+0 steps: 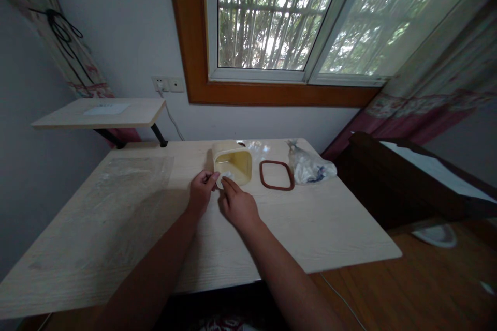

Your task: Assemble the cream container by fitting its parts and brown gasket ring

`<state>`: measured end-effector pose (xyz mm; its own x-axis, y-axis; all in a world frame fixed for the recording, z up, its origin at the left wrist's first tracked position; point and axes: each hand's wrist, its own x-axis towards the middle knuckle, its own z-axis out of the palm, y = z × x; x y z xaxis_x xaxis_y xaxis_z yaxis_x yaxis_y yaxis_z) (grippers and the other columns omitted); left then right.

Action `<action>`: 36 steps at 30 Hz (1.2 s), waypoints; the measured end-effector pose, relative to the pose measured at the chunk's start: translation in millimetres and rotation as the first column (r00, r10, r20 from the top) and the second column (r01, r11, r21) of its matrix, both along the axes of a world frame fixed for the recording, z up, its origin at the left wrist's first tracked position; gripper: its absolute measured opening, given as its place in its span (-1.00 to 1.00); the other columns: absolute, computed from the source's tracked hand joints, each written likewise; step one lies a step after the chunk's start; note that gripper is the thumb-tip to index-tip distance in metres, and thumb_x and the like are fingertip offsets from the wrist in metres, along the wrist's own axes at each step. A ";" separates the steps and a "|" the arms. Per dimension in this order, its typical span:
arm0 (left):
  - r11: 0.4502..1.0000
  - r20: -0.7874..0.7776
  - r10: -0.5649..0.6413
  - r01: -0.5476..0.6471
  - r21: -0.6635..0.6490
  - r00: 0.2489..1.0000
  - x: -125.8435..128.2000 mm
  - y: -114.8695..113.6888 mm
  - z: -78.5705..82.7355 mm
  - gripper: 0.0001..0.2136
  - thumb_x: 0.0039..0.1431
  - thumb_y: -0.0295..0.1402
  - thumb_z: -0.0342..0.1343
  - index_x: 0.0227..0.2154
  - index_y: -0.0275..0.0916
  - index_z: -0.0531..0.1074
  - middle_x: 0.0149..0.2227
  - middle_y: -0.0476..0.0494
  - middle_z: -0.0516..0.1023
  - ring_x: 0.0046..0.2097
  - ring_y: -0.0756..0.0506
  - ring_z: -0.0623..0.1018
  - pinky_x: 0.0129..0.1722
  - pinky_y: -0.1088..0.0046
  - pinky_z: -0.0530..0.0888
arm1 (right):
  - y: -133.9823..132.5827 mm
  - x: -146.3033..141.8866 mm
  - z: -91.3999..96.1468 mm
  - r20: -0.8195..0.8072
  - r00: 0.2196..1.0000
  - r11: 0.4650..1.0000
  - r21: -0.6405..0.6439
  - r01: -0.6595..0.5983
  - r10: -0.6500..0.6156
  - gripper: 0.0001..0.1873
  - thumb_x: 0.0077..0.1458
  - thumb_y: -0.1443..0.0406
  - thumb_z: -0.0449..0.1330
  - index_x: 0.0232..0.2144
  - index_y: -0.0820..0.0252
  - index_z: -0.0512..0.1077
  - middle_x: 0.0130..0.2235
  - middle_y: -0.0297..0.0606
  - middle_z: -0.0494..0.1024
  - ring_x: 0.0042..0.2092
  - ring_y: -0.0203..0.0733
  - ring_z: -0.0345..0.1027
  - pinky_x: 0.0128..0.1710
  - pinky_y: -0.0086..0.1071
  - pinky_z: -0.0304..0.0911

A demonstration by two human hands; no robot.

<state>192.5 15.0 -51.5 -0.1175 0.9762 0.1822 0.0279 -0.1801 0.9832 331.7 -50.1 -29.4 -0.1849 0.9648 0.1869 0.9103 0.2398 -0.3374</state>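
I've got the left hand (pixel 201 192) and right hand (pixel 237 207) close together, both pinching a white cloth (pixel 224 179) at a cream plastic container (pixel 234 164), reddish-brown rubber seal (pixel 276 176) beside it, plastic bag (pixel 311 168) beyond, on a pale wood desk (pixel 318 232).

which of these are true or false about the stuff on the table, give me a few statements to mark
1. The left hand is at the front of the cream plastic container. True.
2. The reddish-brown rubber seal lies left of the container. False: it lies to the container's right.
3. A clear plastic bag lies right of the seal. True.
4. The right hand rests on the bag. False: its fingers are at a white cloth by the container.
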 end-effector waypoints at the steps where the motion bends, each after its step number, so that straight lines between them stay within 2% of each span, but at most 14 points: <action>1: 1.000 0.002 -0.002 0.002 0.003 1.000 -0.2 0.2 -0.3 -0.71 0.12 -0.10 0.23 -0.50 -0.21 0.40 -0.63 0.08 0.36 -0.55 0.03 0.35 -0.50 0.51 0.30 | 0.0 0.1 -0.2 -0.005 1.000 1.000 0.002 -0.008 0.009 -0.40 0.29 0.24 -0.02 0.35 0.05 0.19 0.40 -0.28 0.22 0.03 -0.11 0.51 -0.06 -0.27 0.46; 6: 1.000 0.007 -0.005 0.005 -0.009 1.000 0.4 -0.9 3.4 -0.71 0.12 -0.11 0.22 -0.52 -0.21 0.38 -0.64 0.08 0.34 -0.56 0.03 0.33 -0.51 0.51 0.28 | 1.1 2.8 -0.5 0.008 1.000 1.000 0.004 0.007 -0.008 -0.40 0.28 0.25 -0.02 0.35 0.03 0.19 0.39 -0.29 0.22 0.04 -0.14 0.51 -0.05 -0.27 0.46; 13: 1.000 -0.013 0.004 -0.004 -0.009 1.000 -0.3 -2.4 7.6 -0.71 0.11 -0.11 0.22 -0.52 -0.21 0.38 -0.64 0.08 0.35 -0.56 0.03 0.33 -0.51 0.52 0.28 | 3.5 8.8 5.3 0.066 0.987 0.989 -0.021 0.146 -0.144 -0.40 0.26 0.26 0.00 0.33 0.05 0.22 0.39 -0.27 0.22 -0.05 -0.10 0.55 -0.08 -0.22 0.48; 16: 1.000 -0.016 0.007 -0.007 -0.001 1.000 -0.9 -1.6 6.2 -0.71 0.11 -0.10 0.22 -0.52 -0.21 0.38 -0.63 0.08 0.34 -0.55 0.03 0.33 -0.51 0.52 0.28 | 3.7 10.5 7.4 0.064 0.985 0.986 -0.029 0.165 -0.163 -0.40 0.26 0.26 0.00 0.33 0.06 0.22 0.39 -0.25 0.23 -0.04 -0.11 0.55 -0.08 -0.24 0.48; 21: 1.000 0.021 0.010 -0.010 0.002 1.000 -0.7 0.3 2.5 -0.70 0.11 -0.09 0.23 -0.51 -0.21 0.39 -0.63 0.08 0.34 -0.55 0.03 0.33 -0.52 0.52 0.27 | 2.9 8.5 6.3 0.043 0.992 0.992 -0.043 0.121 -0.119 -0.39 0.26 0.27 0.01 0.34 0.07 0.21 0.40 -0.22 0.21 0.01 -0.12 0.53 -0.04 -0.26 0.47; 30: 1.000 0.041 0.004 -0.005 0.020 0.999 -1.5 1.4 0.6 -0.69 0.12 -0.08 0.23 -0.51 -0.21 0.39 -0.63 0.08 0.33 -0.55 0.03 0.33 -0.50 0.51 0.28 | 0.0 2.7 3.8 -0.083 0.995 0.998 -0.006 -0.062 0.061 -0.39 0.25 0.31 0.01 0.33 0.09 0.23 0.38 -0.31 0.26 0.15 -0.18 0.43 0.14 -0.32 0.37; 36: 1.000 0.062 -0.014 0.013 0.023 0.998 -0.8 2.1 1.2 -0.69 0.13 -0.09 0.22 -0.51 -0.21 0.37 -0.63 0.08 0.34 -0.55 0.03 0.33 -0.51 0.51 0.27 | 0.7 6.7 6.3 -0.064 0.998 1.000 -0.010 -0.010 0.009 -0.41 0.23 0.34 0.03 0.30 0.05 0.29 0.35 -0.31 0.31 0.17 -0.19 0.42 0.14 -0.33 0.36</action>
